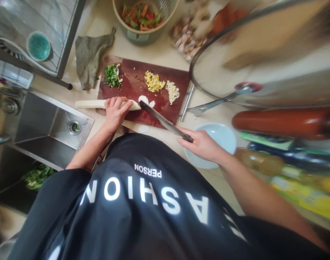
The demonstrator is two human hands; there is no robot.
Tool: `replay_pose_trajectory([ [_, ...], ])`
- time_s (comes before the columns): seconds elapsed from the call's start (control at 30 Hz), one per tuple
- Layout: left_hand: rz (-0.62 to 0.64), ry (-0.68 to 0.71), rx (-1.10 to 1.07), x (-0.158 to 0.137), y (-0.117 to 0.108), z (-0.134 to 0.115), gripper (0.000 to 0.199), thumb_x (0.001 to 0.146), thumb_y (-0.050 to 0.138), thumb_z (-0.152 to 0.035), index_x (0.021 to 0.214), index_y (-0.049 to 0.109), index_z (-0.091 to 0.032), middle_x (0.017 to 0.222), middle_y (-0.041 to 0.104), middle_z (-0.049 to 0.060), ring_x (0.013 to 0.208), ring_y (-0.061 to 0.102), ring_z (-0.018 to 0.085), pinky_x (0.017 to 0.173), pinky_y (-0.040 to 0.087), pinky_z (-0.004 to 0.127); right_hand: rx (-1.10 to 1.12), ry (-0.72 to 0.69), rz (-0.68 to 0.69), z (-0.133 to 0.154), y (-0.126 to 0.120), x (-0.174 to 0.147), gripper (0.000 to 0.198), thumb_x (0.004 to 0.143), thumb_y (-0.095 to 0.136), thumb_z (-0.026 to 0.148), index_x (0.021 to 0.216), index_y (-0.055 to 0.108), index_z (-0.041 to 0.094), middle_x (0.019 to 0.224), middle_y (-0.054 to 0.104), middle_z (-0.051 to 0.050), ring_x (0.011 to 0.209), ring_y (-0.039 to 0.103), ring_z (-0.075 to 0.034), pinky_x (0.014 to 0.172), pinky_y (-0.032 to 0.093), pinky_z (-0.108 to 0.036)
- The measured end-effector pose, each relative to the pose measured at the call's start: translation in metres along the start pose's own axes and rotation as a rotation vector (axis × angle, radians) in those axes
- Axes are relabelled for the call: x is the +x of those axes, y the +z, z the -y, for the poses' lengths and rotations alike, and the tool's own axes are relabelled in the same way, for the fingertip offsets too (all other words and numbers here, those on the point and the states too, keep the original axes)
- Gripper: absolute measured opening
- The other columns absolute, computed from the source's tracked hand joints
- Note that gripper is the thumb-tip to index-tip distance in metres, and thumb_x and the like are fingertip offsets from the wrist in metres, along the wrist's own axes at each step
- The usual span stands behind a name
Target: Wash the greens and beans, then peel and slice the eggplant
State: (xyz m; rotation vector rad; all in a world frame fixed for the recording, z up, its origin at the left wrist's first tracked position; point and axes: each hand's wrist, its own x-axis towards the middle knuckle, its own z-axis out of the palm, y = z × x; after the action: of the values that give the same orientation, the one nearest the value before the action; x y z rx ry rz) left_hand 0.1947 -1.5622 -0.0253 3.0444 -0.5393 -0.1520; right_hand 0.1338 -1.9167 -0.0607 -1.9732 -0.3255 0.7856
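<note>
My left hand (116,112) is closed over a long, pale peeled vegetable (90,104), pressing it onto the dark red cutting board (132,83). The vegetable's left end sticks out past the board. In my right hand (200,142) is a kitchen knife (162,120), its blade tip at the vegetable's cut end. White slices (143,99) lie just beyond the blade. Farther back on the board are chopped green onion (112,76), a pile of yellow bits (153,81) and a pile of pale minced pieces (172,92).
A steel sink (53,122) lies left, with leafy greens (39,177) in its nearer basin. Behind the board stand a cloth (90,59) and a colander (140,36) of cut peppers. A light blue bowl (224,139), a spoon (221,101) and a large glass lid (208,68) are right.
</note>
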Motion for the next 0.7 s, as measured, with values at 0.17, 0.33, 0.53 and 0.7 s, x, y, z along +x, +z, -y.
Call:
replay_pose_trajectory([
  [0.17,-0.015,-0.076,-0.039,0.006,0.002,0.002,0.025,0.102,0.05,-0.035,0.116,0.07,-0.031,0.124,0.069,0.01,0.116,0.056,0.028,0.103,0.031,0.048,-0.004,0.036,-0.018,-0.007,0.001,0.001,0.054,0.09,0.054,0.035,0.138,0.067,0.014,0.065,0.068,0.001,0.056,0.062,-0.018,0.067,0.055,-0.03],
  [0.33,-0.01,-0.002,-0.04,-0.001,-0.002,-0.002,0.025,0.104,0.047,-0.037,0.109,0.071,-0.031,0.115,0.073,0.008,0.112,0.058,0.025,0.099,0.034,0.046,0.099,0.022,-0.011,-0.008,0.018,0.015,0.053,0.09,0.054,0.034,0.138,0.067,0.016,0.106,0.079,-0.006,0.09,0.075,-0.023,0.085,0.059,-0.033],
  [0.53,-0.011,0.027,-0.004,-0.006,0.001,-0.005,0.025,0.102,0.051,-0.042,0.111,0.071,-0.029,0.118,0.072,0.011,0.113,0.058,0.027,0.098,0.035,0.047,0.022,0.03,-0.088,0.012,0.025,0.023,0.055,0.091,0.055,0.031,0.143,0.063,0.017,0.098,0.079,-0.006,0.086,0.076,-0.025,0.084,0.06,-0.035],
  [0.7,-0.042,0.031,0.019,-0.005,0.009,-0.002,0.028,0.101,0.052,-0.046,0.109,0.072,-0.028,0.111,0.073,0.01,0.113,0.058,0.027,0.099,0.034,0.047,-0.051,-0.025,-0.057,0.046,0.021,0.019,0.053,0.092,0.053,0.024,0.144,0.062,0.02,0.109,0.08,-0.007,0.089,0.078,-0.025,0.086,0.06,-0.033],
])
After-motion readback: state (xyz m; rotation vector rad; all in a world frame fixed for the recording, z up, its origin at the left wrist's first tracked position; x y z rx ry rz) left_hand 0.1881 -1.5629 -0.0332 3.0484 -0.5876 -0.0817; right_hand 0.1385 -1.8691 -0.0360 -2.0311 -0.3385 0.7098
